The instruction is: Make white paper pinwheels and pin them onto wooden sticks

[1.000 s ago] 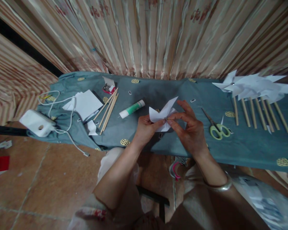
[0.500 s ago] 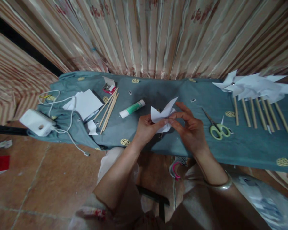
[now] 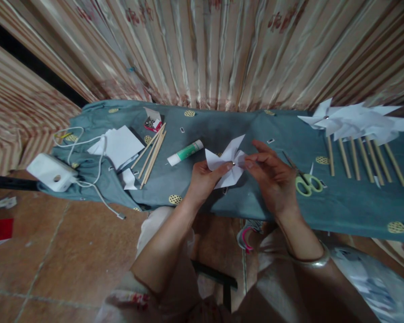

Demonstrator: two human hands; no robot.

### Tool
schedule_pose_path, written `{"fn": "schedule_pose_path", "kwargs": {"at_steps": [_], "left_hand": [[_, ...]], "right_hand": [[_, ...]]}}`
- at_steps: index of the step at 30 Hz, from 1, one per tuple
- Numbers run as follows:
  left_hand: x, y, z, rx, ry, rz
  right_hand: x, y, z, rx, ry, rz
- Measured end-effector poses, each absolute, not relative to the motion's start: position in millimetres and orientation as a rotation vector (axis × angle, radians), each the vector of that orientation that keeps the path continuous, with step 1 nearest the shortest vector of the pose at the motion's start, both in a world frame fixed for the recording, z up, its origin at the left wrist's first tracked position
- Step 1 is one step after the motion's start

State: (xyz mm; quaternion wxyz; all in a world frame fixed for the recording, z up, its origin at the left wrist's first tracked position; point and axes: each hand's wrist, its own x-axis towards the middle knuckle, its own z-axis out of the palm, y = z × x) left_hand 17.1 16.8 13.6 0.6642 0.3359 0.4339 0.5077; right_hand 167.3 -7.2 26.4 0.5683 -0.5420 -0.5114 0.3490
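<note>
A white paper pinwheel (image 3: 229,156) is above the cloth with its blades folded in to a small silvery pin head at the centre. My left hand (image 3: 204,181) grips it from the left, thumb on the front near the pin and fingers hidden behind the paper. My right hand (image 3: 275,179) is at the right blade, its fingers apart and loosely curled. Its thumb and index fingertips are close to the blade's edge; whether they touch is unclear. A green and white glue stick (image 3: 186,153) lies left of the pinwheel, and green-handled scissors (image 3: 308,184) lie right of my right hand.
Several wooden sticks (image 3: 155,154), white paper sheets (image 3: 121,144) and an open red box of pins (image 3: 153,123) lie at left. Beyond them is a white charger (image 3: 54,172) with a cable. Several finished pinwheels (image 3: 363,121) on sticks overlap at right. A curtain (image 3: 202,58) hangs behind.
The pinwheel has turned to face up more, so its pin head now shows. My right hand has drawn back to the right from the centre, its fingers loosened.
</note>
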Motion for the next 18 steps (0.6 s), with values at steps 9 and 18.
{"fn": "schedule_pose_path", "kwargs": {"at_steps": [9, 18], "left_hand": [[20.1, 16.7, 12.6, 0.74, 0.948, 1.129], [17.7, 17.2, 12.9, 0.842, 0.979, 1.12]], "right_hand": [[160.2, -2.2, 25.4, -1.26, -0.979, 1.091], [161.9, -2.5, 26.9, -1.299, -0.972, 1.099]]}}
